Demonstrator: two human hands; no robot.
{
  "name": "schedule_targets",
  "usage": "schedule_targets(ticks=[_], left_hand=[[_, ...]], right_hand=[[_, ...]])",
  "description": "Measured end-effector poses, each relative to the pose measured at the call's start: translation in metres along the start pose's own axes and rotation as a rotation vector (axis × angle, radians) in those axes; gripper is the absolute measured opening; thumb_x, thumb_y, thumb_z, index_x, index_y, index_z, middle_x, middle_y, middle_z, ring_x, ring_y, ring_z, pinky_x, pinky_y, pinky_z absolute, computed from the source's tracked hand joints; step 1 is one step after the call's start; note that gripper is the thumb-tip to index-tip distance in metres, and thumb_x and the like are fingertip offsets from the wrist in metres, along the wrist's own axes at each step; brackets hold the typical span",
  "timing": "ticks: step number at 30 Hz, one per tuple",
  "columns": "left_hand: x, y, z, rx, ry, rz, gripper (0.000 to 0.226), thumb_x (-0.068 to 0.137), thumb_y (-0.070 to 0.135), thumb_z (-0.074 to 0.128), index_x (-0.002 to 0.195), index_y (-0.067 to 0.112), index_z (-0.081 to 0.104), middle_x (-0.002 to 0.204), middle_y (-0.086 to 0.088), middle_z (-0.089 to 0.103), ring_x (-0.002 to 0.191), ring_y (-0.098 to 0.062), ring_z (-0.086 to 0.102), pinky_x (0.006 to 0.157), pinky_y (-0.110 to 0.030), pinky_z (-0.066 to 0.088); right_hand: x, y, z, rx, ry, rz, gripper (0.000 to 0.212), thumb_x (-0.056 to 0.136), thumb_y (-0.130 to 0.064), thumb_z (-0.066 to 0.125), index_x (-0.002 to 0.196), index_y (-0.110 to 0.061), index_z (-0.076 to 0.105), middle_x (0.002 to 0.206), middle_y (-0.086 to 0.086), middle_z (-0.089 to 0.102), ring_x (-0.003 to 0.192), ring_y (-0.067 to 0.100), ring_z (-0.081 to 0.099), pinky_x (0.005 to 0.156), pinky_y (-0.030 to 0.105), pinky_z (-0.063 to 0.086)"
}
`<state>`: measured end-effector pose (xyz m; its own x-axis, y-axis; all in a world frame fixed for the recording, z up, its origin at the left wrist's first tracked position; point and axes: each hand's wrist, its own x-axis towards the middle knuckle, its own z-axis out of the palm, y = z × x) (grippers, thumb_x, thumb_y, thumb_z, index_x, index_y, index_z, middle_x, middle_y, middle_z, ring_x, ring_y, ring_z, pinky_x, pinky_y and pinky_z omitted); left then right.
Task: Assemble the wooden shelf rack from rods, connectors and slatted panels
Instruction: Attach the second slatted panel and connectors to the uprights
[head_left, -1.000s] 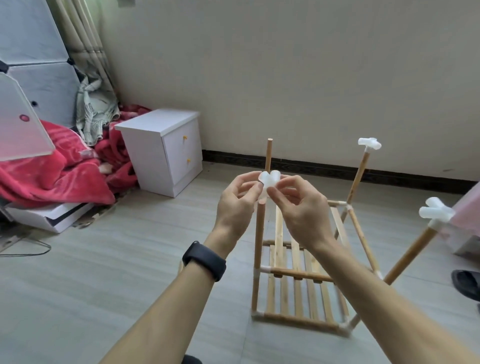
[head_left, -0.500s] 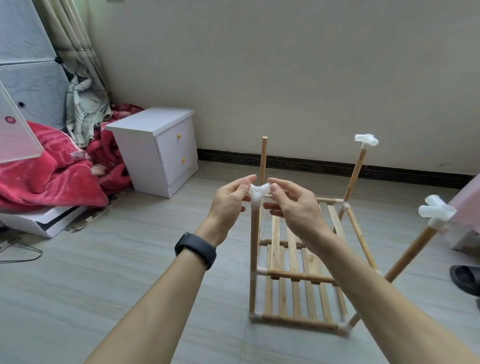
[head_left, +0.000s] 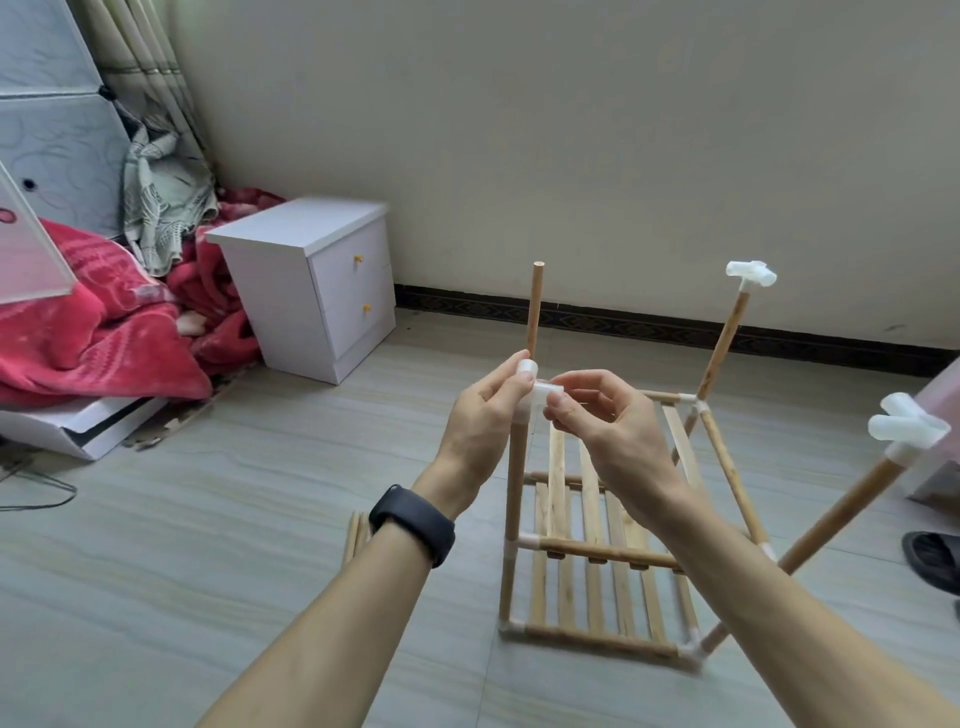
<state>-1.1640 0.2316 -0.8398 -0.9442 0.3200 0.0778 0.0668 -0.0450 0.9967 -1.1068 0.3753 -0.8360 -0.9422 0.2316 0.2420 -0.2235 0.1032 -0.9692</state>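
Pinching the white connector (head_left: 535, 392) from both sides, the left hand (head_left: 478, 415) and the right hand (head_left: 608, 426) have brought it down onto the top of the near left rod (head_left: 514, 478) of the rack (head_left: 597, 639), which stands on the floor. A second ago they held it above the rod. By my judgement only the far left rod (head_left: 535, 306) stays uncapped. No brand or writing is readable.

The left hand (head_left: 478, 415) and right hand (head_left: 608, 423) hide much of the white connector (head_left: 537, 396); loose rods (head_left: 356, 535) lie mostly behind the left forearm (head_left: 358, 603). The right edge cuts off a dark slipper (head_left: 935, 558).
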Motion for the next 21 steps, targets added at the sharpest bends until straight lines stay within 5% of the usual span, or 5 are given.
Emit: schedule_targets(ticks=[8, 13, 21], left_hand=[[0.000, -0.007, 0.004, -0.081, 0.078, -0.028, 0.046, 0.080, 0.057, 0.063, 0.113, 0.025, 0.061, 0.112, 0.003, 0.067, 0.104, -0.010, 0.064, 0.078, -0.025, 0.047], [-0.003, -0.007, 0.005, -0.082, 0.078, -0.038, 0.029, 0.095, 0.048, 0.061, 0.115, 0.026, 0.059, 0.108, 0.007, 0.066, 0.091, 0.000, 0.065, 0.068, -0.015, 0.046], [-0.009, 0.000, 0.013, -0.092, 0.108, -0.067, 0.025, 0.096, 0.043, 0.061, 0.115, 0.026, 0.058, 0.110, 0.006, 0.065, 0.093, -0.001, 0.062, 0.068, -0.016, 0.044]], right_hand=[[-0.002, 0.005, 0.006, -0.067, 0.070, -0.035, 0.013, 0.095, -0.012, 0.069, 0.107, -0.007, 0.066, 0.097, 0.008, 0.072, 0.089, 0.017, 0.073, 0.078, 0.025, 0.059], [-0.003, 0.005, 0.009, -0.062, 0.079, -0.007, 0.013, 0.096, -0.014, 0.068, 0.108, -0.009, 0.067, 0.100, 0.007, 0.072, 0.092, 0.020, 0.073, 0.083, 0.032, 0.061], [-0.006, 0.013, 0.010, -0.004, 0.141, -0.035, 0.014, 0.097, -0.015, 0.066, 0.109, -0.009, 0.069, 0.099, 0.006, 0.074, 0.092, 0.020, 0.073, 0.079, 0.028, 0.059]])
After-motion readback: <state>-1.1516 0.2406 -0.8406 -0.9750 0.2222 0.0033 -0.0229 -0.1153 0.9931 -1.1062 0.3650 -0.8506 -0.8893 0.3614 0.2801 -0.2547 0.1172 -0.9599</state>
